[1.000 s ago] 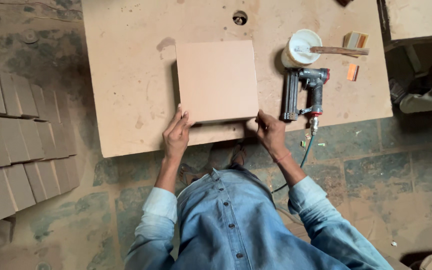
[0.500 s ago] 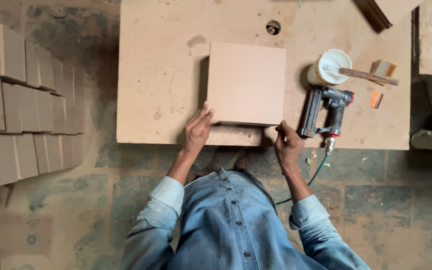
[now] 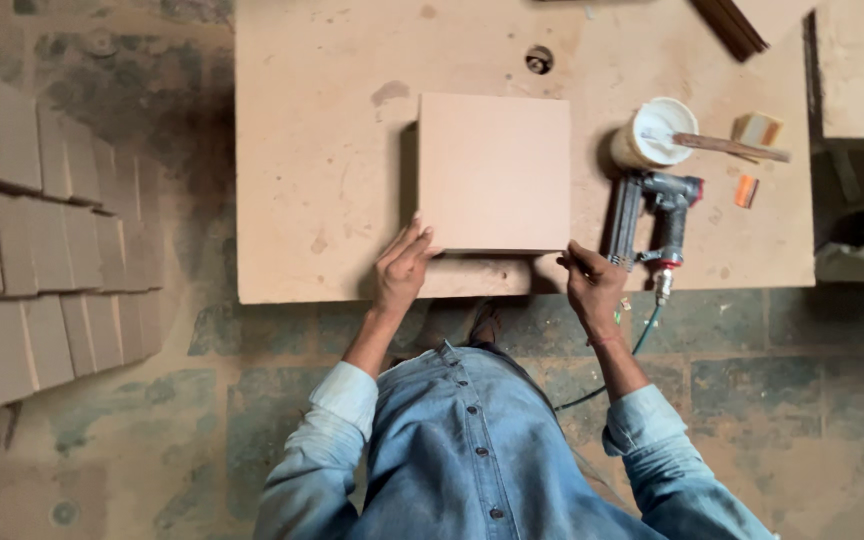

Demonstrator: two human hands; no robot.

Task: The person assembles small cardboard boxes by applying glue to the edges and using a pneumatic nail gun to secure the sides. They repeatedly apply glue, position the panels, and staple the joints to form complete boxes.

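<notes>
Pressing against the near-left corner of a square board box (image 3: 493, 170), the left hand (image 3: 402, 268) lies with fingers stretched flat along the box's side, gripping nothing. The right hand (image 3: 592, 285) is at the box's near-right corner, fingers curled as if pinching its edge, though the view is too poor to be sure of a true grasp. The box rests on the desk (image 3: 322, 150) close to the near edge, about midway along it. Just beside the box, toward the right edge, lies a nail gun (image 3: 652, 215) with its hose trailing over the near edge. Beyond it stands a white cup (image 3: 655, 133) with a stick (image 3: 732, 148) laid across it. Stacked boards (image 3: 42, 230) lie on the floor, well apart from the desk's left edge.
</notes>
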